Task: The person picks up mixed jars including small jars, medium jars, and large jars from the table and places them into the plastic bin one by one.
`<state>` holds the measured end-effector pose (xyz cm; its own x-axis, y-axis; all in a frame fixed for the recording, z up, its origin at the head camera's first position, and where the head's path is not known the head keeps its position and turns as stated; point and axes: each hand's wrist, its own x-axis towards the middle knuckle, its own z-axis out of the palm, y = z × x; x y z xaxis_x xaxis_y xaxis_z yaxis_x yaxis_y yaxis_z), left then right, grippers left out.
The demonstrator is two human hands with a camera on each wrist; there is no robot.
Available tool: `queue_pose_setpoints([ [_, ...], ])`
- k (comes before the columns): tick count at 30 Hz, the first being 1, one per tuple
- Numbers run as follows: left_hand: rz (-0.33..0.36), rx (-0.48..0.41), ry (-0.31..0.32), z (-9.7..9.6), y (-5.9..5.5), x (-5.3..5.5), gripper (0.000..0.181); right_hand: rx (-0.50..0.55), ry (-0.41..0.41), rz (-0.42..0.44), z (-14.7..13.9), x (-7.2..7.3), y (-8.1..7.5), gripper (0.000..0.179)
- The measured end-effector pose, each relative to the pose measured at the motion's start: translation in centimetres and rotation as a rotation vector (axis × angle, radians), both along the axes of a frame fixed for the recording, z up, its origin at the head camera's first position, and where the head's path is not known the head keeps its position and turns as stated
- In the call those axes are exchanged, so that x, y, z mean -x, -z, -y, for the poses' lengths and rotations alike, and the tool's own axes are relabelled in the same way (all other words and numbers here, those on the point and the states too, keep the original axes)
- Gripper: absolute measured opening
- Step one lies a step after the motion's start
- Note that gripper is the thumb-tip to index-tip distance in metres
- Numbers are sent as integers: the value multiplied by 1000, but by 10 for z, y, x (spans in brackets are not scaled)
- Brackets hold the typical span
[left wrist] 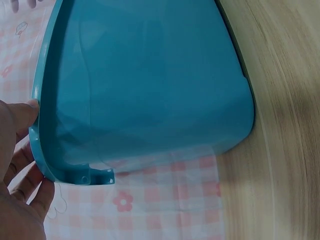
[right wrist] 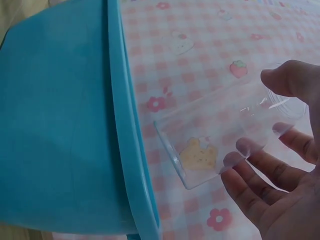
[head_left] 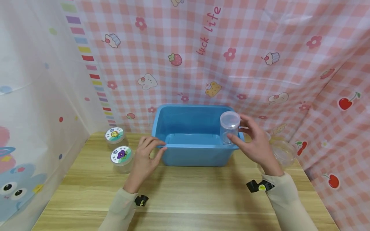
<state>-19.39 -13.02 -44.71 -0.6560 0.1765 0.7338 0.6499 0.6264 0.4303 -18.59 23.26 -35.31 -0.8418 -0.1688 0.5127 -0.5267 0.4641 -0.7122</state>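
A blue plastic bin (head_left: 196,155) stands on the wooden table. My left hand (head_left: 147,157) grips its near left rim corner, with the thumb on the front side and fingers round the corner in the left wrist view. Over the right end of the bin, my right hand (head_left: 255,141) holds a clear plastic jar (head_left: 230,123) with a lid. In the right wrist view the jar (right wrist: 200,135) is see-through, and thumb and fingers close on it from both sides. Inside the bin, the visible part of the floor is bare.
On the left stand two clear jars with printed lids, one with a yellow design (head_left: 114,134) and one with a purple flower (head_left: 122,155). Clear round containers (head_left: 283,154) sit at the right, partly behind the right forearm. A checked cloth (head_left: 185,80) hangs behind the bin.
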Motion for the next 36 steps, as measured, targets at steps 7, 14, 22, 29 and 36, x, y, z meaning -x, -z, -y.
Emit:
queue_pose_setpoints([
  [7,-2,-4,-1,-2,3,2,14,-99,23,30,-5,15,3,61],
  [14,-42,-22,20,2,4,1,14,-209,4,78,-1,29,10,61],
  [22,-71,-25,18,9,4,-1,15,-233,-36,98,5,36,17,62],
  [29,-81,-33,25,3,3,2,17,-247,-30,148,-4,33,17,63],
  [36,-69,-37,31,-2,3,3,16,-249,-12,111,-12,28,21,62],
])
